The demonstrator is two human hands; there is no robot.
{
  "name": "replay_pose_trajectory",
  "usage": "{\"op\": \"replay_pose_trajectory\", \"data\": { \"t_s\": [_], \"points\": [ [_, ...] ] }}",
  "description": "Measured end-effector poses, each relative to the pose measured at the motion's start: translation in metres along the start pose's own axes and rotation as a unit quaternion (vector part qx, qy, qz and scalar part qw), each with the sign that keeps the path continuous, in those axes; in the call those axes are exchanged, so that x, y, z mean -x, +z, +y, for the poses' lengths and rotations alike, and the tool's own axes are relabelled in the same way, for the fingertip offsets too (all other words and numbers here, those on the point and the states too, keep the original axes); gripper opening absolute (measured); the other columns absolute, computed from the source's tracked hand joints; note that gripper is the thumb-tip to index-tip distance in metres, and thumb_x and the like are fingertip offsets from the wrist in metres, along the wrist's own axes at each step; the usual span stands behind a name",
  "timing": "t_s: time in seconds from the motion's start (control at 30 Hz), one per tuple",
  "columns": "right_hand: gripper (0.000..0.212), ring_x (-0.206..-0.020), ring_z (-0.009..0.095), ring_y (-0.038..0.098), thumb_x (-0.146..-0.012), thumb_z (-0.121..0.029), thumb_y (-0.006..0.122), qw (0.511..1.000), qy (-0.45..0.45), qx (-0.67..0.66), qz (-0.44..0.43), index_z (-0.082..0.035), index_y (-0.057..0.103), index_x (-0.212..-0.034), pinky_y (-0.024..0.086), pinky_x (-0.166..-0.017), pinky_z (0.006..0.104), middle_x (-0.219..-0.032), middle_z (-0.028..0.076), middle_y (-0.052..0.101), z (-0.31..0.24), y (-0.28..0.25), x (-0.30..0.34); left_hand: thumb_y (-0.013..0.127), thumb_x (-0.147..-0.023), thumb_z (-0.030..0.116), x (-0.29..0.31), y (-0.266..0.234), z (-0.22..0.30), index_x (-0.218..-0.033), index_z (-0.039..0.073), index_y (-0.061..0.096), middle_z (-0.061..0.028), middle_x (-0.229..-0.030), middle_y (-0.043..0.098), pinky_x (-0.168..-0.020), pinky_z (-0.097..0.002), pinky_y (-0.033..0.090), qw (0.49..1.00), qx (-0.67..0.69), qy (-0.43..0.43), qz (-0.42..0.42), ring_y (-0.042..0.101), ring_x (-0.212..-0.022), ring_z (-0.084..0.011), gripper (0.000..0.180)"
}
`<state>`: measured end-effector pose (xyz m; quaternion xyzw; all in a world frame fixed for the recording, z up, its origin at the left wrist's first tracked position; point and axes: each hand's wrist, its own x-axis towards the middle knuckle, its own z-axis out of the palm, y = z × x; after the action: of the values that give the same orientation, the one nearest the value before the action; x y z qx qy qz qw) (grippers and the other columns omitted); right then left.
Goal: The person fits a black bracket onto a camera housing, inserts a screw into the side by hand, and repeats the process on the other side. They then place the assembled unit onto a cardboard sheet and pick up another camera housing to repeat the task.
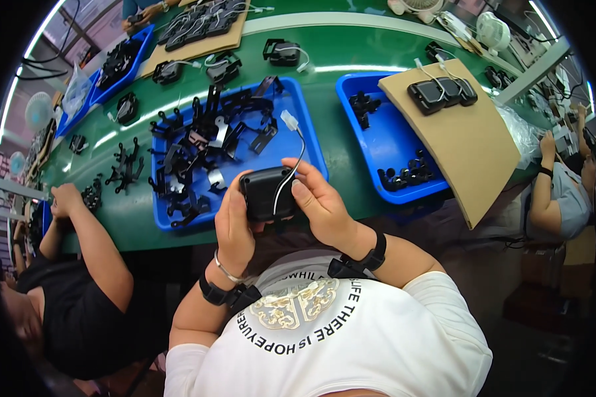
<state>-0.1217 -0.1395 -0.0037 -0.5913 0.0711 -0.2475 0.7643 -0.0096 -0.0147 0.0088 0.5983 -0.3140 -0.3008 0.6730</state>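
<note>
at the near edge of the blue bracket tray (311, 142), we've got the black box (261, 188): l. hand (234, 228) wrapped on its left side, r. hand (324, 212) closed on its right, thumb by the cable (276, 198). done, afaict: cable's on the box. not done: the white plug (289, 121) is mated to nothing, & we see no bracket on the box; loose brackets (208, 126) fill the tray. cabled units (223, 66) beyond the tray look further along, so we'd call ours partway. box is near-square, flat face up twd us; long axis unclear. cable runs away from us, plug end over the tray.
</note>
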Motion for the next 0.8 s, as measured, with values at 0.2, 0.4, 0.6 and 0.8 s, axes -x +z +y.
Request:
{"op": "replay_pose_trajectory", "data": {
  "t_s": [0.2, 0.4, 0.6, 0.8],
  "points": [
    [0.042, -0.104, 0.008, 0.048, -0.098, -0.021, 0.037, 0.997, 0.044, -0.064, -0.006, -0.003, 0.031, -0.136, 0.040, -0.090, 0.0226, -0.118, 0.004, 0.051, -0.008, -0.007, -0.002, 0.031, -0.097, 0.044, -0.004, 0.009, 0.004, -0.128, 0.001, 0.040, 0.0001, -0.083, 0.056, -0.048, -0.0148, 0.033, 1.000, 0.006, 0.026, -0.003, 0.044, -0.055, -0.0019, 0.054],
    [0.042, -0.103, 0.008, 0.048, -0.098, -0.021, 0.038, 0.998, 0.063, -0.028, 0.000, -0.004, 0.031, -0.136, 0.041, -0.088, 0.0213, -0.117, 0.004, 0.051, -0.022, -0.009, -0.003, 0.034, -0.094, 0.050, -0.010, 0.016, 0.008, -0.122, 0.002, 0.045, -0.0009, -0.089, 0.058, -0.046, -0.0137, 0.031, 0.999, -0.035, 0.041, -0.001, 0.044, -0.055, -0.0010, 0.056],
    [0.039, -0.088, 0.008, 0.054, -0.097, -0.026, 0.041, 0.996, 0.091, -0.006, 0.001, -0.006, 0.038, -0.131, 0.048, -0.069, 0.0221, -0.107, 0.004, 0.055, -0.058, -0.030, -0.030, 0.042, -0.094, 0.039, -0.023, 0.029, 0.009, -0.124, 0.000, 0.042, -0.0018, -0.085, 0.055, -0.059, -0.0210, 0.041, 0.994, 0.073, 0.075, -0.036, 0.049, -0.067, -0.0093, 0.049],
    [0.035, -0.060, 0.012, 0.056, -0.094, -0.028, 0.044, 0.963, 0.049, 0.239, 0.114, -0.007, 0.044, -0.121, 0.047, -0.050, 0.0249, -0.085, 0.005, 0.058, -0.124, -0.118, -0.143, 0.064, -0.082, 0.032, -0.035, -0.001, 0.013, -0.125, -0.001, 0.046, -0.0115, -0.097, 0.061, -0.079, -0.0342, 0.044, 0.847, -0.130, 0.129, -0.499, 0.056, -0.087, -0.0246, 0.056]
  ]
}}
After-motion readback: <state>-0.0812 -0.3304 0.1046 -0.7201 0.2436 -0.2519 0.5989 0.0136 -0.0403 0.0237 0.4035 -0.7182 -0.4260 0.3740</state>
